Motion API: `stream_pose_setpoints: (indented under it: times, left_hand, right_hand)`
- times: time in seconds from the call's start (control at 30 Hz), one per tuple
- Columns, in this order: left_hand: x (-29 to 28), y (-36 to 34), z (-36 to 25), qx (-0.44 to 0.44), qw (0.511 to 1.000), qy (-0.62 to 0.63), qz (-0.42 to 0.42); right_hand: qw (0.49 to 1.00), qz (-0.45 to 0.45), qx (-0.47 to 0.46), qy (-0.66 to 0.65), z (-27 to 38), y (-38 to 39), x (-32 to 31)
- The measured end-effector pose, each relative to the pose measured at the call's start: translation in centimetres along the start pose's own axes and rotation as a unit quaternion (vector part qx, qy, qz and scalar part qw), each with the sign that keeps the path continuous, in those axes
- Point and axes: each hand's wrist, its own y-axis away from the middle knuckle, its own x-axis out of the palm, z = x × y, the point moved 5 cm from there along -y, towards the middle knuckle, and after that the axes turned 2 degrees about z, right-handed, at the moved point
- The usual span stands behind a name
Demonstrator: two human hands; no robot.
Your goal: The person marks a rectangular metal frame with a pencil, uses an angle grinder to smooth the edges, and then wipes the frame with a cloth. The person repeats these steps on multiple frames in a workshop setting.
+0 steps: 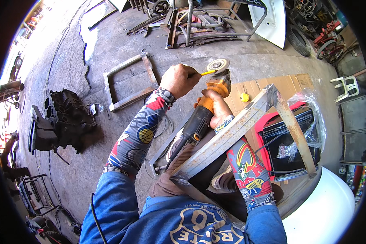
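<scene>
My left hand (179, 81) grips a thin yellow rod (207, 73) that reaches to the disc (217, 65) on an angle grinder's head; whether the two touch, I cannot tell. Fingers of my right hand (218, 106) wrap round the orange-and-black angle grinder (203, 116), which points disc-end away from me with its cord trailing toward my body. Beside my right arm a rusty steel frame (248, 122) lies slanted across my lap. A small yellow object (244, 97), perhaps a tape measure, sits on the cardboard (290, 83) just beyond.
An engine block (69, 118) is at the left, a square metal frame (109, 91) on the concrete floor ahead. Scrap metal (199, 24), a white panel (268, 20) and a tyre (297, 40) stand behind. At right are a red-rimmed plastic-wrapped panel (288, 142) and a white chair (347, 87).
</scene>
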Motion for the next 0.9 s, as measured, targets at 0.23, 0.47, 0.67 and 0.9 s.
stream_pose_setpoints:
  times: [0.23, 0.47, 0.67, 0.9]
  left_hand:
    - [-0.02, -0.21, 0.12, -0.005, 1.000, 0.001, -0.008]
    - [-0.28, -0.04, 0.08, -0.010, 1.000, -0.002, -0.013]
    - [-0.41, -0.11, -0.10, -0.005, 1.000, 0.001, -0.016]
    - [-0.23, 0.08, 0.00, -0.008, 1.000, 0.001, -0.017]
  right_hand:
    - [1.000, -0.004, 0.006, 0.002, -0.03, 0.10, 0.01]
    - [1.000, 0.002, 0.013, 0.006, -0.07, 0.00, 0.05]
    - [1.000, -0.003, 0.009, -0.001, -0.07, -0.06, 0.12]
    - [1.000, 0.007, 0.009, -0.006, -0.03, 0.07, 0.12]
